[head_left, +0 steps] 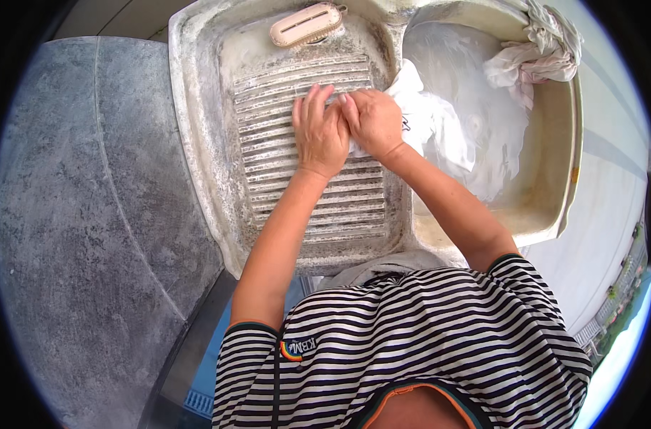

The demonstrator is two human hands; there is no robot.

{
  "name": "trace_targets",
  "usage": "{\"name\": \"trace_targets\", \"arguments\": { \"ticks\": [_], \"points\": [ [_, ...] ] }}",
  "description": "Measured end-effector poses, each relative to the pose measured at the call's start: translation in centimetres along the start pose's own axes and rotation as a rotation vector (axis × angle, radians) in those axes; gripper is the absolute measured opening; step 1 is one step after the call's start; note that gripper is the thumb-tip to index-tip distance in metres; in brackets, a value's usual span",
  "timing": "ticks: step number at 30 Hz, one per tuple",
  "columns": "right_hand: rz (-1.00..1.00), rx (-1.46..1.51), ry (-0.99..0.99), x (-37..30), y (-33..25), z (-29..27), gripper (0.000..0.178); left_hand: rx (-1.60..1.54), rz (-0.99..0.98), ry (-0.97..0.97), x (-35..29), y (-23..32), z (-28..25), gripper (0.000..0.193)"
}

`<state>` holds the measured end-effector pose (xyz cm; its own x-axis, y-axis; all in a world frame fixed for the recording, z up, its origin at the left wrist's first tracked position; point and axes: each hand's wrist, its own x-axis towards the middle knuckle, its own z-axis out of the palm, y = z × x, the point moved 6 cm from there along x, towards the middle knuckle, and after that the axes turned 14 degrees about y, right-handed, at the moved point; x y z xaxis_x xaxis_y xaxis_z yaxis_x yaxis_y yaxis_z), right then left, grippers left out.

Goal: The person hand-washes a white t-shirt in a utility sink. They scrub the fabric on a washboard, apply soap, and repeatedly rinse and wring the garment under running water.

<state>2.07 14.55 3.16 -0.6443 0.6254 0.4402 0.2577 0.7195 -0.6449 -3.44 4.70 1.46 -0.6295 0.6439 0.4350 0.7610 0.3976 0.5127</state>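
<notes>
On the ribbed washboard (311, 204) of a stone laundry sink, my left hand (321, 137) lies with its fingers stretched out, right beside the other hand. My right hand (375, 121) is closed in a fist on a white cloth (436, 121). From that fist, the cloth runs over the divider and hangs into the right basin; a small dark mark shows on it next to the wrist. Part of the cloth is hidden beneath my hands.
A beige oval scrub brush (306, 25) lies at the washboard's far end. Cloudy water stands in the right basin (558, 164). A wrung pale pink-white cloth (543, 53) drapes over its far right corner. A grey stone slab (89, 214) adjoins the sink's left side.
</notes>
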Motion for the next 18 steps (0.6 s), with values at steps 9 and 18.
{"name": "trace_targets", "arguments": {
  "ticks": [9,18],
  "points": [
    [0.072,0.029,0.032,0.2,1.1,1.6,0.034,-0.105,-0.026,-0.001,-0.3,-0.1,1.0,0.037],
    [0.54,0.272,0.024,-0.8,2.4,-0.4,0.04,0.057,-0.044,-0.005,0.2,0.1,-1.0,0.033]
  ]
}}
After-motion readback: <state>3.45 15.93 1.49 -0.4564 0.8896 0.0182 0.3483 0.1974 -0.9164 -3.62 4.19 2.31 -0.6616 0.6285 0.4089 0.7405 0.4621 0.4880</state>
